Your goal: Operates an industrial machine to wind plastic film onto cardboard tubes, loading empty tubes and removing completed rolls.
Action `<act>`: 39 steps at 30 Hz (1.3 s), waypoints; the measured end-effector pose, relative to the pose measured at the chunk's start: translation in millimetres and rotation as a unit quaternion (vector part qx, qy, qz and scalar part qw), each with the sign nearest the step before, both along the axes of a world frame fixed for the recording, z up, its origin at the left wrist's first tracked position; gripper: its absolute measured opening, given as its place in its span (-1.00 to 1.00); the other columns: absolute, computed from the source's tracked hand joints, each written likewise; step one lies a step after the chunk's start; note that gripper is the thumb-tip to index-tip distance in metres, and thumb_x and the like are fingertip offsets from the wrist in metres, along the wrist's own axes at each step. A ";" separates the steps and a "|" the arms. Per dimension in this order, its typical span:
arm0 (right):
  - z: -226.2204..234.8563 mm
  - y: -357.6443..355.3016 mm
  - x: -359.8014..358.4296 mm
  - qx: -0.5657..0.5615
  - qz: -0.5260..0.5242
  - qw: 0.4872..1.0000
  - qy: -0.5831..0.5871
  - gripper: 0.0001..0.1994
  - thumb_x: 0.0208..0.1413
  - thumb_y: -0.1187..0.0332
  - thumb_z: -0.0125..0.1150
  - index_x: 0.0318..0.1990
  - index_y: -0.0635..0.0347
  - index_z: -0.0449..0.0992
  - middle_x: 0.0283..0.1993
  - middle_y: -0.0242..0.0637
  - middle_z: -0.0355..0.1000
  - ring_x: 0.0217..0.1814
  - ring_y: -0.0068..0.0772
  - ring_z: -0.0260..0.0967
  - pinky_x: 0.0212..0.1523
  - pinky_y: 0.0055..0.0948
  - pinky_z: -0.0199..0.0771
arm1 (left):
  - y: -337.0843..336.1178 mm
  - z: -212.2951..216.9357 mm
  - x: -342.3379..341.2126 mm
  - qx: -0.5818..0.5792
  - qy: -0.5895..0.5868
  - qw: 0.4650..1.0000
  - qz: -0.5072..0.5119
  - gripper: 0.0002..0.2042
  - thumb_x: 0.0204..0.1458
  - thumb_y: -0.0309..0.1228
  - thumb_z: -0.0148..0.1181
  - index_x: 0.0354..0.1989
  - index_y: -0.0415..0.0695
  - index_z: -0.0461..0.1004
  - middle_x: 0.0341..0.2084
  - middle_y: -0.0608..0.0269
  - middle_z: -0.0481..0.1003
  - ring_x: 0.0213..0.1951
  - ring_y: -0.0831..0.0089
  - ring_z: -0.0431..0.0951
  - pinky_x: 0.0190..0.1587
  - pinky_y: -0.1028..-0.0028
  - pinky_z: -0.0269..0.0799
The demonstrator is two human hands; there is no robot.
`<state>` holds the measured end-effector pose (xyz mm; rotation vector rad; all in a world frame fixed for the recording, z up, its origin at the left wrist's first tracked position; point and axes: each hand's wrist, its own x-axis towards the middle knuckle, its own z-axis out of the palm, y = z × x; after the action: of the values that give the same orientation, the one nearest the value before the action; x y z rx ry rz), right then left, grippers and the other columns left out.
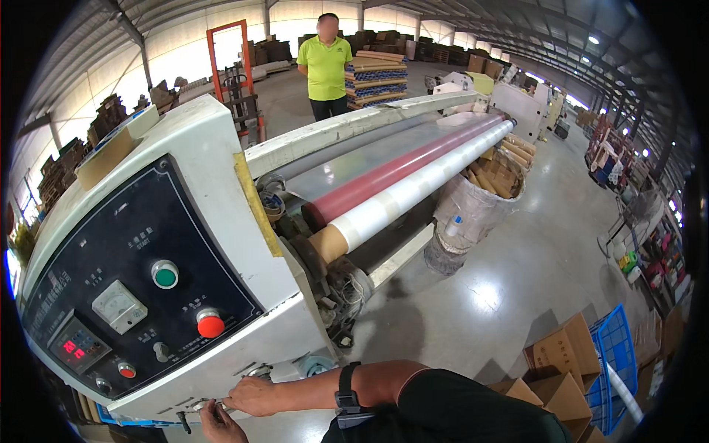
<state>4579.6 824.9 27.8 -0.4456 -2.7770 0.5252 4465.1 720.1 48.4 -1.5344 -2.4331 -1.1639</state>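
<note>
Both hands work at the lower front of a white machine (221, 376), below its dark control panel (185, 221). My left hand (221, 427) is closed, its fingertips at a small metal knob (198, 405) on the white strip. Just right of it, my right hand (256, 396) is closed with its fingers curled against the same strip; what they grip is hidden. Another metal fitting (260, 371) sits above my right hand. A black lever handle (183, 422) hangs left of my left hand. The panel carries a green button (165, 275) and a red mushroom button (210, 323).
A white film roll (413, 188) and a red roller (384, 173) stretch away along the machine. A wrapped bin of cardboard tubes (473, 207) stands beside it. Open cartons (565, 358) and a blue crate (614, 362) are at right. A person in a yellow-green shirt (325, 70) stands beyond.
</note>
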 end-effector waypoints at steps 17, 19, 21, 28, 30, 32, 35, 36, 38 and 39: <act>-12.3 0.8 -3.0 0.003 -0.017 0.999 0.045 -0.83 0.01 0.38 0.02 -0.32 0.24 0.49 -0.43 -0.10 0.50 -0.30 -0.05 0.51 -0.27 -0.12 0.47 | 2.8 -6.1 -4.0 -0.006 0.000 1.000 0.003 -0.82 0.05 -0.42 0.24 -0.20 -0.23 0.56 -0.31 0.03 0.59 -0.27 0.19 0.61 -0.20 0.34 0.52; -13.6 0.5 -3.8 0.006 -0.018 0.999 0.048 -0.84 0.00 0.39 0.02 -0.31 0.24 0.49 -0.43 -0.10 0.49 -0.31 -0.05 0.51 -0.27 -0.13 0.47 | 2.7 -6.1 -3.2 -0.010 -0.002 1.000 0.008 -0.82 0.05 -0.42 0.24 -0.20 -0.23 0.56 -0.31 0.03 0.59 -0.27 0.19 0.61 -0.21 0.35 0.52; -14.0 0.6 -4.5 0.009 -0.016 0.999 0.037 -0.84 0.00 0.39 0.02 -0.30 0.24 0.48 -0.41 -0.11 0.49 -0.29 -0.05 0.51 -0.25 -0.13 0.47 | 2.2 -4.4 -2.1 -0.008 -0.003 1.000 0.009 -0.82 0.05 -0.42 0.24 -0.20 -0.23 0.56 -0.31 0.02 0.59 -0.27 0.19 0.61 -0.21 0.35 0.52; -12.0 2.7 -5.6 -0.009 0.003 1.000 -0.005 -0.81 0.03 0.44 -0.01 -0.21 0.28 0.43 -0.33 -0.09 0.47 -0.23 -0.02 0.50 -0.20 -0.14 0.48 | 2.4 -4.7 -2.7 0.010 0.010 1.000 -0.001 -0.82 0.04 -0.44 0.24 -0.21 -0.25 0.56 -0.32 0.02 0.59 -0.29 0.18 0.61 -0.22 0.35 0.52; -14.5 3.0 -5.3 -0.003 0.002 1.000 -0.001 -0.82 0.03 0.44 -0.02 -0.22 0.28 0.43 -0.34 -0.10 0.47 -0.23 -0.02 0.49 -0.20 -0.14 0.48 | 3.0 -5.6 -3.2 0.005 0.008 1.000 -0.001 -0.82 0.04 -0.45 0.24 -0.21 -0.25 0.56 -0.32 0.01 0.59 -0.29 0.18 0.61 -0.22 0.35 0.52; -14.4 2.7 -5.4 -0.002 0.004 1.000 -0.001 -0.82 0.04 0.43 -0.02 -0.23 0.28 0.43 -0.34 -0.10 0.46 -0.23 -0.03 0.49 -0.20 -0.14 0.48 | 3.2 -6.0 -3.9 0.002 -0.001 1.000 0.001 -0.82 0.04 -0.45 0.24 -0.21 -0.25 0.56 -0.32 0.01 0.59 -0.29 0.19 0.61 -0.22 0.35 0.52; -11.3 4.0 -5.0 -0.008 0.006 1.000 -0.010 -0.83 0.05 0.42 -0.03 -0.23 0.27 0.43 -0.33 -0.11 0.46 -0.22 -0.04 0.49 -0.21 -0.14 0.48 | 3.1 -6.1 -4.6 -0.001 -0.019 1.000 0.002 -0.82 0.04 -0.45 0.24 -0.20 -0.26 0.56 -0.32 0.01 0.59 -0.29 0.20 0.61 -0.22 0.35 0.52; -9.8 3.9 -4.9 -0.010 0.007 1.000 -0.012 -0.83 0.05 0.42 -0.03 -0.24 0.27 0.43 -0.33 -0.11 0.46 -0.22 -0.04 0.49 -0.21 -0.14 0.48 | 2.6 -6.3 -5.0 -0.004 -0.021 1.000 0.003 -0.82 0.04 -0.45 0.24 -0.20 -0.26 0.55 -0.32 0.02 0.59 -0.29 0.21 0.61 -0.22 0.35 0.52; -9.2 3.7 -5.8 -0.013 0.010 1.000 -0.014 -0.83 0.06 0.41 -0.03 -0.25 0.26 0.43 -0.33 -0.11 0.45 -0.22 -0.05 0.49 -0.21 -0.15 0.48 | 2.4 -7.9 -6.8 -0.002 -0.019 1.000 -0.001 -0.81 0.03 -0.45 0.25 -0.19 -0.25 0.55 -0.32 0.02 0.59 -0.30 0.22 0.61 -0.23 0.36 0.52; -10.6 4.0 -6.3 -0.014 0.013 1.000 -0.013 -0.83 0.06 0.41 -0.03 -0.25 0.26 0.43 -0.33 -0.11 0.45 -0.22 -0.05 0.49 -0.21 -0.15 0.48 | 1.9 -11.1 -8.8 0.002 -0.017 1.000 -0.004 -0.80 0.03 -0.45 0.25 -0.19 -0.25 0.55 -0.32 0.03 0.59 -0.30 0.22 0.61 -0.23 0.36 0.52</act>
<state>4573.3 828.9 17.2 -0.4272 -2.8075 0.5689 4456.3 722.0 37.3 -1.5372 -2.4468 -1.2045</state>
